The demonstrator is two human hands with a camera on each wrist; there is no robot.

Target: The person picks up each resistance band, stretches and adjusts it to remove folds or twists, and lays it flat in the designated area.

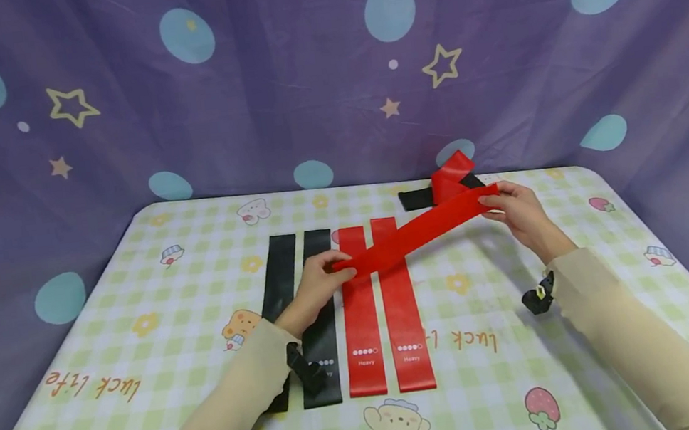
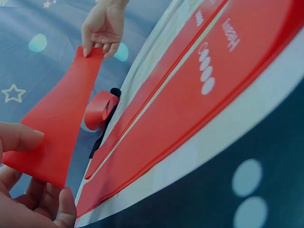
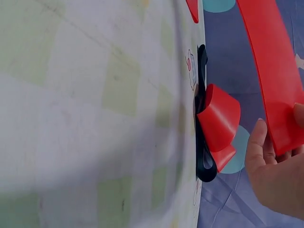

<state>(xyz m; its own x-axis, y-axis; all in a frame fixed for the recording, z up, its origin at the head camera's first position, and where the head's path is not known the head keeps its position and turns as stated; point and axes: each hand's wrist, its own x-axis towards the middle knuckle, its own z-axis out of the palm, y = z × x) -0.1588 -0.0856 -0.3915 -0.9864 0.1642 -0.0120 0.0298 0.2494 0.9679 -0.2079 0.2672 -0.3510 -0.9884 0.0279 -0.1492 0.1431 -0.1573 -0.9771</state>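
Observation:
A red resistance band (image 1: pixel 423 228) is stretched out flat in the air between both hands. My left hand (image 1: pixel 317 286) pinches its left end between thumb and fingers, above the laid-out bands. The right hand (image 1: pixel 520 215) pinches the other end, higher and farther right. Beneath lie two red bands (image 1: pixel 362 320) (image 1: pixel 405 315) marked "Heavy", side by side with two black bands (image 1: pixel 278 273) (image 1: pixel 321 318). My left forearm hides part of the black ones. In the left wrist view, the held band (image 2: pixel 61 114) runs from the thumb to the right hand (image 2: pixel 104 28).
At the table's back edge, a folded red band (image 1: pixel 452 174) lies over a black band (image 1: pixel 416 199) in a loose heap. A checked cloth (image 1: pixel 165 380) covers the table, and a purple curtain (image 1: pixel 316 89) hangs behind it.

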